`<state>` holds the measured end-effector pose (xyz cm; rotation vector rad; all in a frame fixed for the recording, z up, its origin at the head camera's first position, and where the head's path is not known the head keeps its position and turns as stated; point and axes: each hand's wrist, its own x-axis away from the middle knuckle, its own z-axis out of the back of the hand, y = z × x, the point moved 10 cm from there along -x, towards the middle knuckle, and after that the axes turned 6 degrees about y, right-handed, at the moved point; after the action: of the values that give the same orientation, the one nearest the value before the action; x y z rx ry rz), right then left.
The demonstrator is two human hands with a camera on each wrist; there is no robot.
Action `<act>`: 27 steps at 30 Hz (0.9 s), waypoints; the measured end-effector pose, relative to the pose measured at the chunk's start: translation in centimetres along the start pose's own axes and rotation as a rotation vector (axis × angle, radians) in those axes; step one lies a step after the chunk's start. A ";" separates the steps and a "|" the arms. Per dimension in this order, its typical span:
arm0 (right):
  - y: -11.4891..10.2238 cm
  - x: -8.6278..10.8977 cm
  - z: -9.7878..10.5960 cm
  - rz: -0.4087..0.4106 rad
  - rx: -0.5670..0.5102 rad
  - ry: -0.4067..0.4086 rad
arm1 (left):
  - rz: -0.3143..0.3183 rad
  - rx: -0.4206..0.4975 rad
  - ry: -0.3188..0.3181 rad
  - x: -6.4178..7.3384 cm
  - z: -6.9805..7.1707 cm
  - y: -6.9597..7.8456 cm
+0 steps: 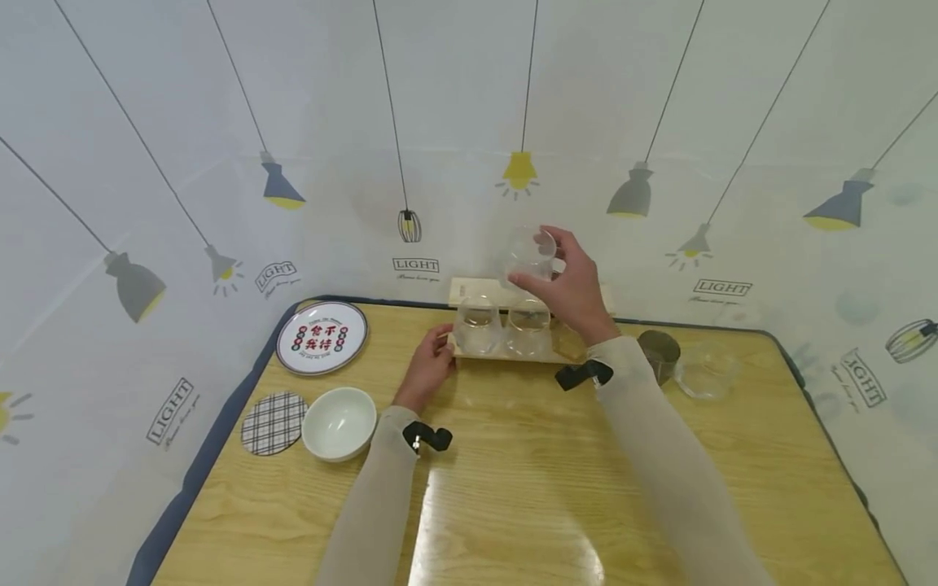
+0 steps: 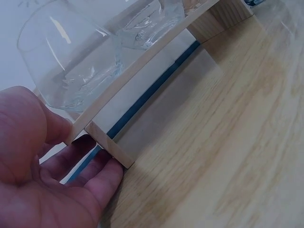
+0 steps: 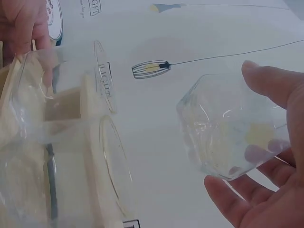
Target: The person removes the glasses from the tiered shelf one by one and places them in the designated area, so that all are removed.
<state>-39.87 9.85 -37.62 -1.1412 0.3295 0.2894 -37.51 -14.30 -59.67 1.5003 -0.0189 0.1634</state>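
My right hand (image 1: 576, 295) holds a clear drinking glass (image 1: 529, 254) up in the air over a small wooden rack (image 1: 506, 357). In the right wrist view the glass (image 3: 213, 128) lies tilted between thumb and fingers, its faceted base facing left. Two more clear glasses, a left one (image 1: 478, 327) and a middle one (image 1: 528, 327), stand side by side on the rack. A brownish item at the rack's right end is partly hidden by the right arm. At the rack's left end my left hand (image 1: 428, 366) grips the board (image 2: 142, 67), thumb above and fingers underneath.
A patterned plate (image 1: 322, 338), a checked round coaster (image 1: 274, 423) and a white bowl (image 1: 339, 425) lie on the left. Right of the rack stand a dark metal cup (image 1: 659, 356) and a clear glass vessel (image 1: 707, 373). The wall rises close behind the rack.
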 end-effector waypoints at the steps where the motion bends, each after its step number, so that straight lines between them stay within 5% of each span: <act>1: 0.0 0.3 0.6 0.010 -0.003 0.014 | 0.002 -0.004 0.000 0.0 0.0 0.0; 10: 0.9 3.0 6.7 0.049 0.012 0.166 | 0.015 -0.042 0.013 -0.2 0.3 0.0; 27: 5.2 8.3 17.6 -0.065 0.143 0.334 | -0.011 0.035 0.084 0.0 1.1 -0.3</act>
<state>-32.38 28.50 -38.70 -1.0551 0.5967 0.0146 -37.40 -15.38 -59.90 1.5269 0.0598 0.2186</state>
